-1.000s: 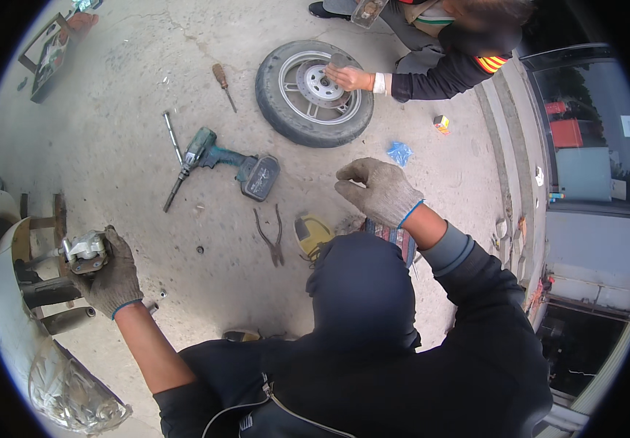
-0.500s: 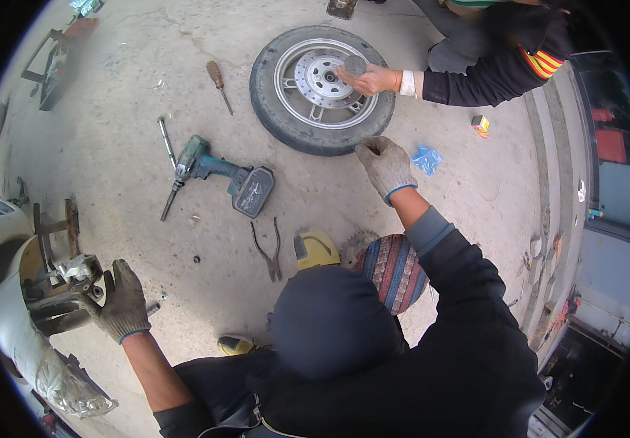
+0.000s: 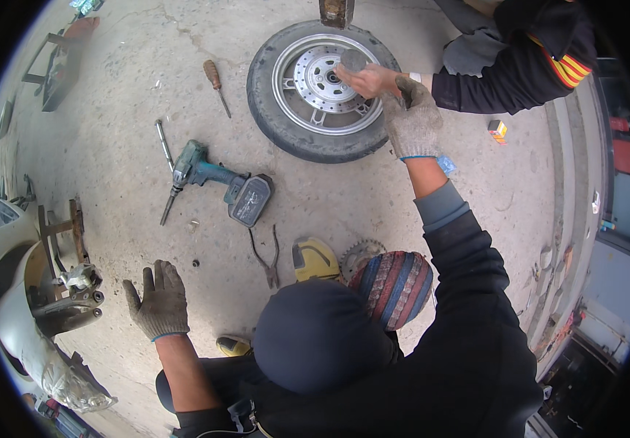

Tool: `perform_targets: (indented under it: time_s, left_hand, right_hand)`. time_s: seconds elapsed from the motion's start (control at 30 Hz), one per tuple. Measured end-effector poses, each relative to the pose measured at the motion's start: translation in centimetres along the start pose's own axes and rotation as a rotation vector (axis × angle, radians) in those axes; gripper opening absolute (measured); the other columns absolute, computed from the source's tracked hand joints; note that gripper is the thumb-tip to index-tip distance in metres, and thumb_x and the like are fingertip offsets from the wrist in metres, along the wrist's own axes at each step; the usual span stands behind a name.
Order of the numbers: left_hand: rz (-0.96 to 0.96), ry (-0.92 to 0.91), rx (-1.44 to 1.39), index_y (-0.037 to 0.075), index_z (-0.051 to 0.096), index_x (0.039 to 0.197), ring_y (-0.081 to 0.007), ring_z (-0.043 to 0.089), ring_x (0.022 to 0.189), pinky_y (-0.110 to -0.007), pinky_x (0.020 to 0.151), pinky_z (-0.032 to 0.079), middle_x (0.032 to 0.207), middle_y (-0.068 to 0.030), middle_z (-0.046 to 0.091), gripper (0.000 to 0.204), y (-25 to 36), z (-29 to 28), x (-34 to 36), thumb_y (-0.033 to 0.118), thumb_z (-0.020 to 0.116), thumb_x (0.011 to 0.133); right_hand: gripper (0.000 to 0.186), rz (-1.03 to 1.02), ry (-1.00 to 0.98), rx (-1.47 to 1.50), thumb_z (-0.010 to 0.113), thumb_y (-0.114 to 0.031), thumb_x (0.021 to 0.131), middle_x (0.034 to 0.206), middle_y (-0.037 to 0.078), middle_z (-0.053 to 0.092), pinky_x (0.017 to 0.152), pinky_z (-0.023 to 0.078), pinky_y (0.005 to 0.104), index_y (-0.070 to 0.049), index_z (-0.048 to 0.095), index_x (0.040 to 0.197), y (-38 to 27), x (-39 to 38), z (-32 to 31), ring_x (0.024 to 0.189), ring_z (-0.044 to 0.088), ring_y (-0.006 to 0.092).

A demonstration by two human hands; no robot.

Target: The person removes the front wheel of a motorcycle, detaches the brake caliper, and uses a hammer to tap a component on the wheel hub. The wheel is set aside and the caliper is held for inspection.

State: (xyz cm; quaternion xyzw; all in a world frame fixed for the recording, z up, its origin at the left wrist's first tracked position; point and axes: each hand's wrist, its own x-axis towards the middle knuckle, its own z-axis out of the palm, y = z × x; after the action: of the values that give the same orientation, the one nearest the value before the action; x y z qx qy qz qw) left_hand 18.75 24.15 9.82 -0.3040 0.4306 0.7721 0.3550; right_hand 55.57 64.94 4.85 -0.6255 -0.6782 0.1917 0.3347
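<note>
My left hand (image 3: 160,301), in a grey work glove, hovers over the concrete with its fingers spread and nothing in them. It is apart from the metal motorcycle part (image 3: 81,288) to its left. My right hand (image 3: 413,125), gloved too, is raised at the right edge of the wheel (image 3: 307,135), close to a co-worker's wrist. Its fingers are curled closed; what they may hold is hidden. The co-worker's bare hand (image 3: 373,79) holds a round dark grey disc (image 3: 356,60) over the wheel's hub and brake disc (image 3: 317,82).
An impact driver (image 3: 216,175), a ratchet (image 3: 163,142), a screwdriver (image 3: 215,82) and pliers (image 3: 267,263) lie on the concrete. A sprocket (image 3: 361,255) and striped round cushion (image 3: 395,288) are beside me. Right lie a blue plastic bag (image 3: 447,165) and small box (image 3: 498,130). A blocky worn object (image 3: 337,13) overhangs the wheel.
My left hand has moved right, away from the metal motorcycle part, and spread its fingers. My right hand has gone up and right towards the co-worker's wrist. The blocky object shows lower.
</note>
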Motion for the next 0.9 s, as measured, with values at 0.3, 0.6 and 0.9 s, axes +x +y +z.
perform_targets:
  time_s: [0.3, 0.6, 0.9]
  left_hand:
    - [-0.017, -0.012, 0.066, 0.006, 0.033, 0.166, -0.0383, 0.051, 0.142, -0.056, 0.115, 0.051, 0.164, -0.0207, 0.041, 0.089, -1.8, 0.4, 0.4, 0.045, 0.076, 0.099]
    - [-0.001, -0.018, 0.070, 0.004, 0.031, 0.166, -0.0387, 0.052, 0.141, -0.056, 0.116, 0.050, 0.161, -0.0222, 0.044, 0.089, -1.6, -0.4, 0.3, 0.042, 0.077, 0.099]
    - [-0.020, -0.039, 0.086, 0.003, 0.033, 0.164, -0.0381, 0.051, 0.141, -0.055, 0.115, 0.049, 0.159, -0.0231, 0.044, 0.087, -2.1, -0.2, 0.5, 0.043, 0.075, 0.100]
  right_hand:
    - [0.077, -0.165, -0.109, -0.401, 0.084, -0.055, 0.081, 0.129, 0.023, 0.074, 0.104, 0.056, 0.0449, 0.000, 0.068, 0.133, -2.0, 2.6, 1.0, 0.119, 0.071, 0.0391]
    - [0.073, -0.234, -0.193, -0.429, 0.085, -0.052, 0.080, 0.126, 0.022, 0.075, 0.103, 0.056, 0.0476, -0.003, 0.069, 0.132, -2.5, 2.1, 1.7, 0.118, 0.070, 0.0408]
    - [0.072, -0.272, -0.086, -0.499, 0.086, -0.047, 0.080, 0.130, 0.021, 0.071, 0.109, 0.051, 0.0499, -0.003, 0.069, 0.134, -3.5, 1.3, 2.2, 0.126, 0.064, 0.0415]
